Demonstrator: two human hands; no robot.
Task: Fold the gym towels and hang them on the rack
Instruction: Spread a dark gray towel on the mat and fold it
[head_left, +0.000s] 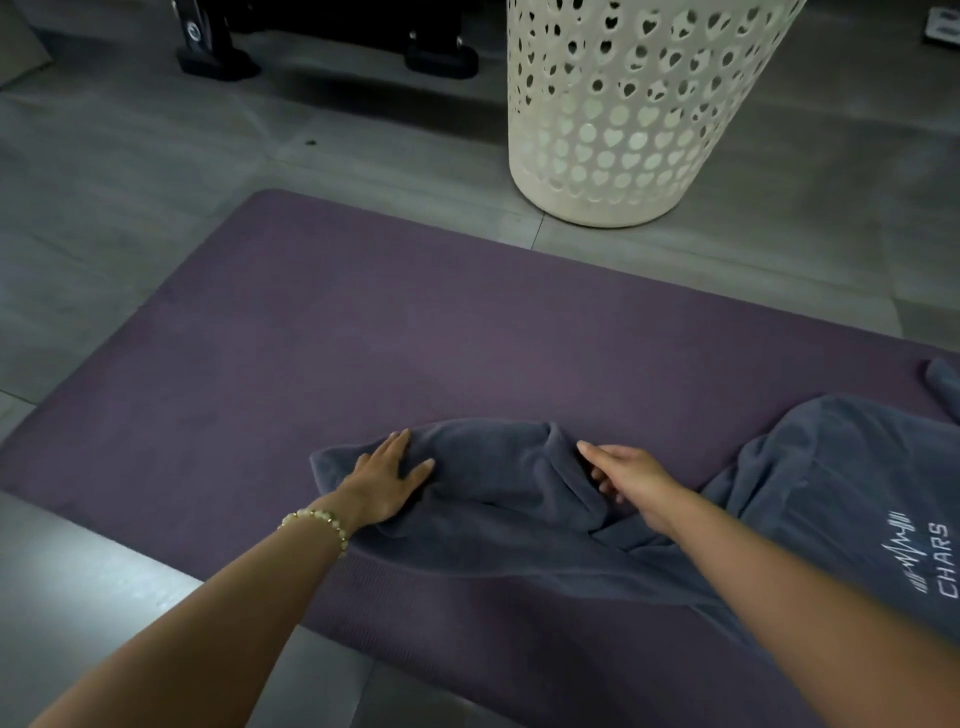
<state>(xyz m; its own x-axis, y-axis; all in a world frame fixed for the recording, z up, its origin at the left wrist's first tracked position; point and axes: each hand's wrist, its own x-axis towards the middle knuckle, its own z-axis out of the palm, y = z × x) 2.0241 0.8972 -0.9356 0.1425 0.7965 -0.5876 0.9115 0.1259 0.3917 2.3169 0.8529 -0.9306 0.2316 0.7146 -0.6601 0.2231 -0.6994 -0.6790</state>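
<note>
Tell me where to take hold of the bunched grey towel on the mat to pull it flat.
Pinch the raised fold of the grey towel near its far edge, coming from the right, beside the right hand. That ridge stands up off the mat, so fingers can close around it, and the left hand pressing flat on the left end should anchor it.
</note>
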